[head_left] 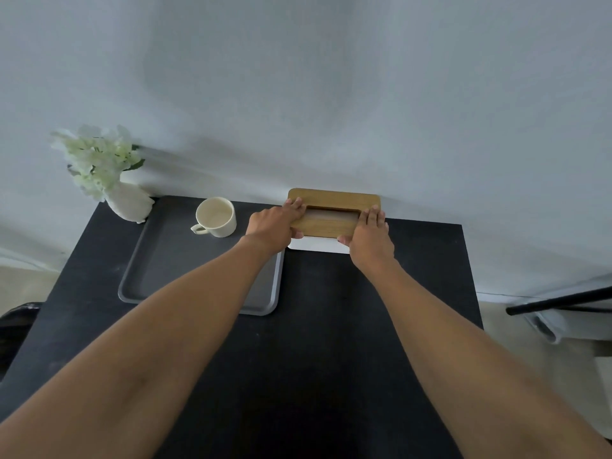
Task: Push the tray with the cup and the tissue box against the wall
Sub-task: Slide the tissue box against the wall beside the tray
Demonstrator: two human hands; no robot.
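Observation:
A white tissue box with a wooden lid (334, 198) stands on the black table (314, 326), its far side at the grey wall (331, 94). My left hand (273, 225) grips its left end, fingers over the lid and thumb on the front. My right hand (369, 236) holds the right end the same way. Left of the box lies a grey tray (165, 260), its far edge near the wall. A cream cup (216, 216) stands upright in the tray's far part, handle towards me. My left forearm crosses the tray's right side.
A white vase with pale flowers (109, 180) stands at the table's far left corner, touching the tray's corner. A black bar and a white object (559, 306) sit off the table to the right. The table's near half is bare.

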